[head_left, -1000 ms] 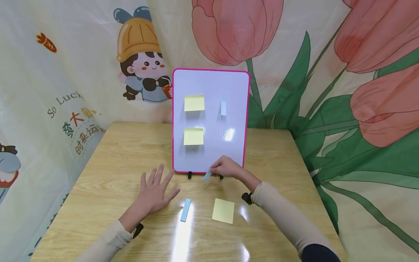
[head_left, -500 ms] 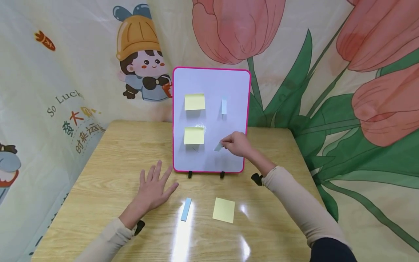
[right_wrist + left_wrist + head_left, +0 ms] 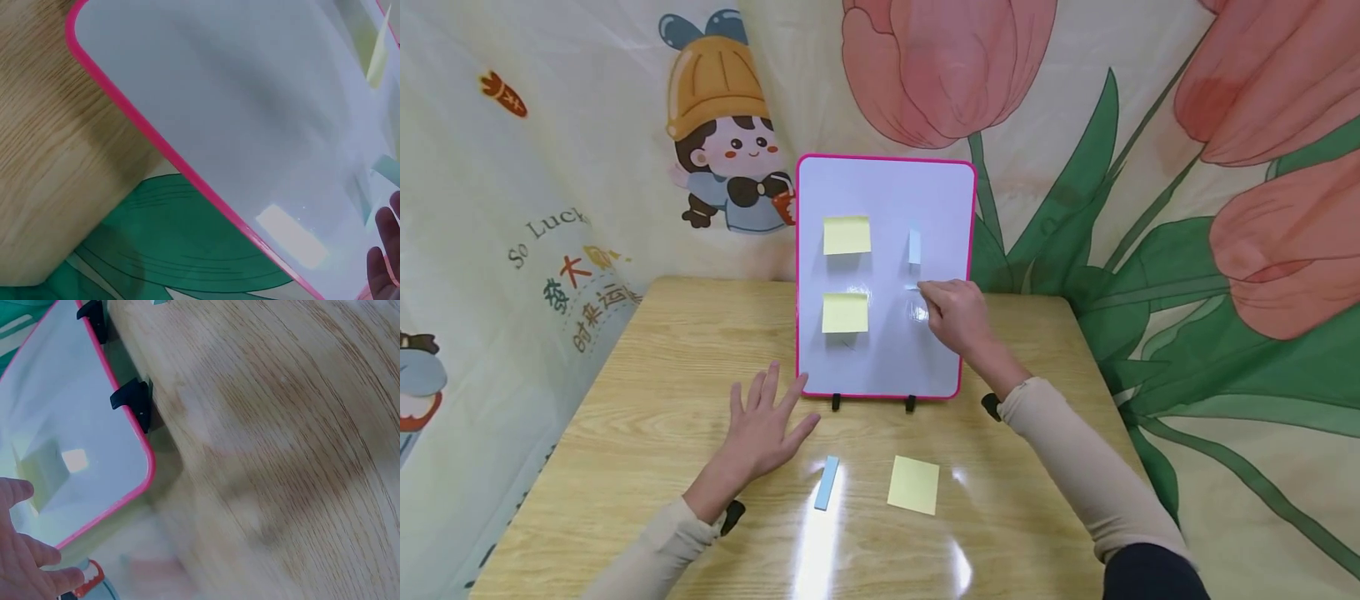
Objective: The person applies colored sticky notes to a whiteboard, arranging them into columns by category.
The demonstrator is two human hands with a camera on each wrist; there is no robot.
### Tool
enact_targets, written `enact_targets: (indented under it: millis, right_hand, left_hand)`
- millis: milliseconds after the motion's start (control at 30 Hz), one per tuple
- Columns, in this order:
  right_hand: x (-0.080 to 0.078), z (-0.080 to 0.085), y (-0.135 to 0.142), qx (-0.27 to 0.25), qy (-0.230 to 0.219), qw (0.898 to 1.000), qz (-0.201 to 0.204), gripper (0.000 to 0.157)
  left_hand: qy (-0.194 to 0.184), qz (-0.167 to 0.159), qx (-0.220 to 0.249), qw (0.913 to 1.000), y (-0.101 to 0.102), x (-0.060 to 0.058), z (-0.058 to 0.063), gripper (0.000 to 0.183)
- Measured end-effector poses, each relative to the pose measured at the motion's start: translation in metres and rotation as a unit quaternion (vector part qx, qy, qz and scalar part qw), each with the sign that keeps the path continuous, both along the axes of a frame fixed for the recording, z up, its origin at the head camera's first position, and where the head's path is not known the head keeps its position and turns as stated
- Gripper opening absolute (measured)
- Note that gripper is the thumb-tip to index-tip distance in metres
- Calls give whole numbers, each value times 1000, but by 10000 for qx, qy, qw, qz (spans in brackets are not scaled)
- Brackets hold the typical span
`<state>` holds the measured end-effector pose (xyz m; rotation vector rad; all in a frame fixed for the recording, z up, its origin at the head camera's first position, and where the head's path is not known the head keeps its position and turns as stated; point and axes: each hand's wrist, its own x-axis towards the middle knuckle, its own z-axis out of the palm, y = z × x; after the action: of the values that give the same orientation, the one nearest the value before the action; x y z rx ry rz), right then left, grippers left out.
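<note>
My right hand (image 3: 955, 315) pinches a narrow light-blue sticky note (image 3: 912, 287) at the right side of the white board (image 3: 891, 187). In the right wrist view the strip (image 3: 386, 169) stands out past my fingertips, close to the board face. Just above it, another blue sticky note (image 3: 914, 247) hangs on the board. Two yellow sticky notes (image 3: 847, 236) (image 3: 845, 313) are stuck one above the other on the left half. With fingers spread, my left hand (image 3: 762, 437) is over the table near the board's lower left corner, holding nothing.
On the wooden table (image 3: 647, 433) lie a blue strip note (image 3: 827, 483) and a square yellow sticky note (image 3: 913, 485). Black feet (image 3: 836, 402) prop the pink-rimmed board. Behind stands a patterned cloth (image 3: 1052, 100) with tulips and a cartoon figure.
My right hand has risen from the board's bottom edge to its right middle, carrying the blue sticky note to just below the other one. My left hand has shifted slightly toward the board.
</note>
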<state>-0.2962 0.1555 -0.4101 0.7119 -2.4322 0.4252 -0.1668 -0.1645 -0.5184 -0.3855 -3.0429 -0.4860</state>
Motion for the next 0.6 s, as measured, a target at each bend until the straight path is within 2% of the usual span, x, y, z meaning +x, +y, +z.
enact_targets:
  millis: [133,267,433,600]
  right_hand:
    - [-3,-8,1,179,650,9977,-16,22]
    - [-2,-17,1,483,1029,9935,38,23]
    - [-4,-31,-2,649,1214,9905,-24,24]
    - [-3,-46,-3,826,1199,9893,-79,23]
  left_hand:
    - [-19,20,4,10000,2,0,0,74]
    - [-4,50,106,9999,2,-1,0,75]
    - [121,23,191,9997,4,-4,-1,77]
    - [157,-8,173,9997,7,-5,1,77]
